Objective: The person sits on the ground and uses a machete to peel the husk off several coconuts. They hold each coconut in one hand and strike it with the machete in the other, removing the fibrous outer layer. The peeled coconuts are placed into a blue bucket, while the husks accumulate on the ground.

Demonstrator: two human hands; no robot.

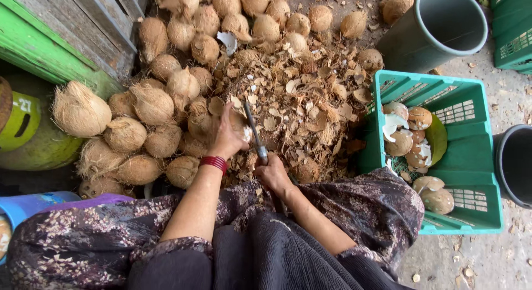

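Head view puts the partly peeled brown coconut with a white patch of exposed flesh (239, 129) just left of frame centre, cupped against the heap of husk chips. It lies directly ahead of the person, above both wrists in the picture, and nearer the left hand than the right.

A long dark metal knife with a narrow blade (254, 132) runs nearly upright in the frame, tip tilted slightly toward the upper left, its blade lying just right of the coconut and touching or almost touching it; exact contact is hard to tell.

The left hand (227, 137), with red bangles on its wrist, is curled around the coconut from the left and below, fingers wrapped on the shell. The right hand (272, 173) sits lower, closed tight on the knife's handle, so the two hands are near each other but apart.

Around them spreads a pile of dry brown husk and shell chips (305, 101). Unpeeled fibrous coconuts (152, 104) are heaped to the left and top. A green plastic crate (471, 173) at the right holds peeled pieces.
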